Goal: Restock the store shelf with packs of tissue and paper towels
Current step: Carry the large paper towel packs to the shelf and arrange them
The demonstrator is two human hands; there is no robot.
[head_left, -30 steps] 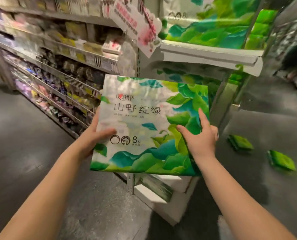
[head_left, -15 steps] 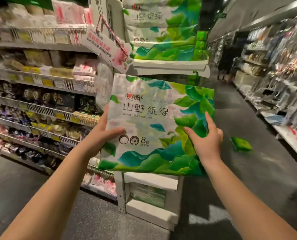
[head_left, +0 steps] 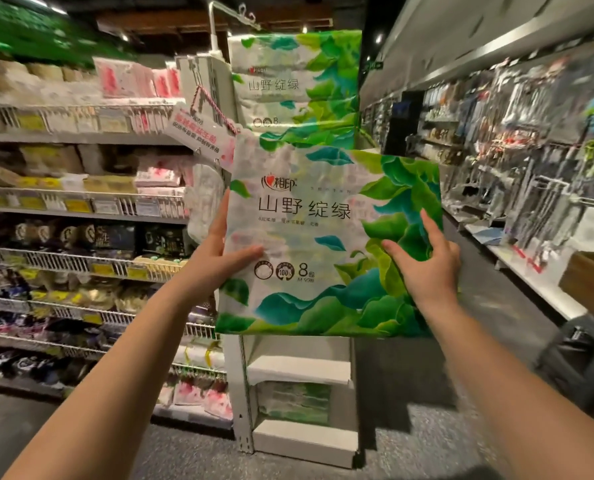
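Before the end shelf (head_left: 299, 370), tissue pack (head_left: 323, 237) upright, print facing camera, gripped sidewise.

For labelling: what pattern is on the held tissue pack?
Green and teal leaves on white, seen in the head view: tissue pack.

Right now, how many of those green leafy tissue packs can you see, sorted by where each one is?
Held in the left hand and right hand: 1 held pack
On the upper shelf behind it: 1 upper pack
On the low shelf: 1 low pack, blurred
Total: 3
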